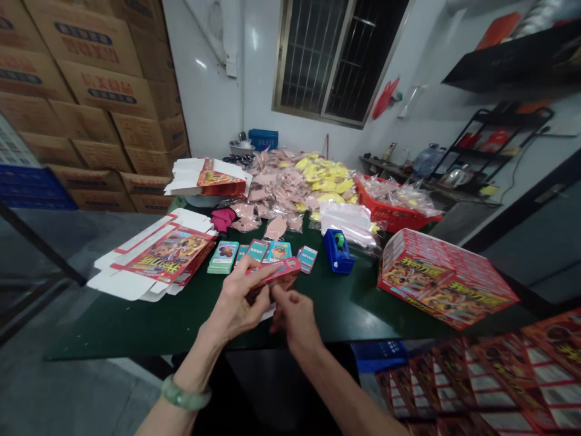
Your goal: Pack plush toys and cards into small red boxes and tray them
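My left hand (238, 297) grips a small red printed box (275, 275), which is tilted and held above the dark green table top (345, 315). My right hand (295, 318) pinches the box's lower edge from the near side, and its fingers hide part of the box. A white strip shows under the box. Just beyond my hands lie several teal card packs (256, 250), one stack of them (222, 257) at the left. A flat red-and-white printed box blank (166, 257) lies to the left of my left hand.
A blue tape dispenser (338, 251) stands right of the packs. A large red printed box (447, 278) sits at the table's right end. Heaps of pink and yellow plastic pouches (281, 188) and a red basket (390, 209) lie behind. Cardboard cartons (104, 103) are stacked at the left.
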Available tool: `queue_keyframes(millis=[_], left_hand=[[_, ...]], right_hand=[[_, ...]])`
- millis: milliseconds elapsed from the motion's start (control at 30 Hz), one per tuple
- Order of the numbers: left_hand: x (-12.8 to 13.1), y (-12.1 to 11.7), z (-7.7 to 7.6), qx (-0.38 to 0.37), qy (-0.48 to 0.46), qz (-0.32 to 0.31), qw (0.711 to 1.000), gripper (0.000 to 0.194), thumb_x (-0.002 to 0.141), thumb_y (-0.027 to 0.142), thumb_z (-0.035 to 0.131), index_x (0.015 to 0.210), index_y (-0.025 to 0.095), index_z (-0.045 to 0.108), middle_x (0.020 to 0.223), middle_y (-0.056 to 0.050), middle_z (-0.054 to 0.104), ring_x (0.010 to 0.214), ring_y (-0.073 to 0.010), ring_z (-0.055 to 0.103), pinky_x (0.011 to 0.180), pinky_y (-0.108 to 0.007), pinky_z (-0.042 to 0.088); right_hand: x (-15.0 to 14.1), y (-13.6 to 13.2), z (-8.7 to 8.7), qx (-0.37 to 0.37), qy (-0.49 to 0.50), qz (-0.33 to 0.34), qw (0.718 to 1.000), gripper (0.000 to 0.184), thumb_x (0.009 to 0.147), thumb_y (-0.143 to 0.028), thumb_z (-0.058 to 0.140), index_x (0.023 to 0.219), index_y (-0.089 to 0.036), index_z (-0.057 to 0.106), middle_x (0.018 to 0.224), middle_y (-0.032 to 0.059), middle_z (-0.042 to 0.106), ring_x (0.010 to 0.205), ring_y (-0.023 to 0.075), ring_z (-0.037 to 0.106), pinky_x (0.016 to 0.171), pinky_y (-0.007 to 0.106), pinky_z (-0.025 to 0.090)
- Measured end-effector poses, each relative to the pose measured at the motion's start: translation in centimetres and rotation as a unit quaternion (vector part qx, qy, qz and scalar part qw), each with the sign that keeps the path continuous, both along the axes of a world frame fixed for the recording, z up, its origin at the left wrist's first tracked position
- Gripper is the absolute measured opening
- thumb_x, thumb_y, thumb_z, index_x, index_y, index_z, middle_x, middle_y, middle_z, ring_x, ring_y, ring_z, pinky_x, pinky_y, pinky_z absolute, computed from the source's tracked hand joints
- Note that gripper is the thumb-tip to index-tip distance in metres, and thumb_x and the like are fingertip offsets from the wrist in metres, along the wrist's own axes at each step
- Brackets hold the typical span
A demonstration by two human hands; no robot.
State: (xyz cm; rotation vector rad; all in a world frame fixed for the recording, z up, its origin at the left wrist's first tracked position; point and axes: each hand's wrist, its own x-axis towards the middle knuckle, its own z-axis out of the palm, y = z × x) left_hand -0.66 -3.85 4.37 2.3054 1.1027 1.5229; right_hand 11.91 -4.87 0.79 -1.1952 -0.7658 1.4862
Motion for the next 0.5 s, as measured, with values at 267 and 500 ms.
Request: queue_keyframes(millis=[267, 500], left_hand=[[-1.7, -1.7, -1.3, 0.027, -0.259, 0.181, 0.948, 0.020, 0.072, 0.014, 0.069, 0.090, 0.022, 0.070, 0.083, 0.001, 0.062, 0.076, -0.0094, 0.057, 0.068, -0.019, 0.045], [-3.6, -1.6, -6.3, -0.204, -0.423, 0.168, 0.867, 0.045, 0.064, 0.038, 0.074, 0.104, 0.020, 0.062, 0.087, -0.002, 0.066, 0.074, -0.0145, 0.062, 0.072, -0.027, 0.053]], right_hand=[[-0.5, -0.3, -2.0, 0.021, -0.013, 0.026, 0.999, 0.049, 0.060, -0.050, 0.072, 0.088, -0.015, 0.054, 0.074, 0.0011, 0.060, 0.065, 0.0138, 0.059, 0.045, 0.022, 0.048], [3.2, 2.4, 3.2, 0.347, -0.277, -0.022, 0.896, 0.017, 0.078, -0.025, 0.058, 0.093, -0.017, 0.059, 0.084, 0.0040, 0.063, 0.077, 0.0173, 0.056, 0.072, 0.032, 0.044]])
